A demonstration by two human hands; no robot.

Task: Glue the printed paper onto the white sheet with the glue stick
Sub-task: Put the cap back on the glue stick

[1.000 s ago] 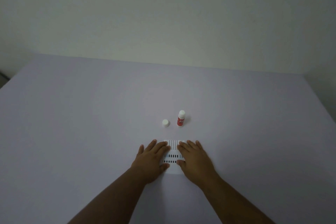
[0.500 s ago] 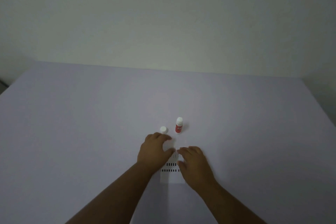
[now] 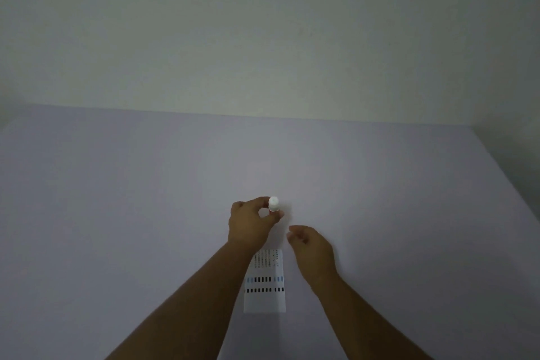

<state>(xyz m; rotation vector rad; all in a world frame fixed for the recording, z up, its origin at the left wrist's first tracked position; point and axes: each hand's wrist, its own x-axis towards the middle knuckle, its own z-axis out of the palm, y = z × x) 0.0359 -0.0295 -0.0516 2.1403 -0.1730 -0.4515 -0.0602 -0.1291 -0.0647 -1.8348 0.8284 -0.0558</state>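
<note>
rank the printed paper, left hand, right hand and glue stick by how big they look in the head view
1. printed paper
2. left hand and right hand: alike, no ranking
3. glue stick, mostly hidden in the left hand's fingers, so its full size is unsure

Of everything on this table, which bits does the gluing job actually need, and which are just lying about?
Part of the job:
- glue stick, pinched in the left hand
- printed paper, flat on the table, neither hand touching it
- right hand, loosely curled, holding nothing

Just lying about:
- nothing I can see; only the bare table and the wall behind it
</note>
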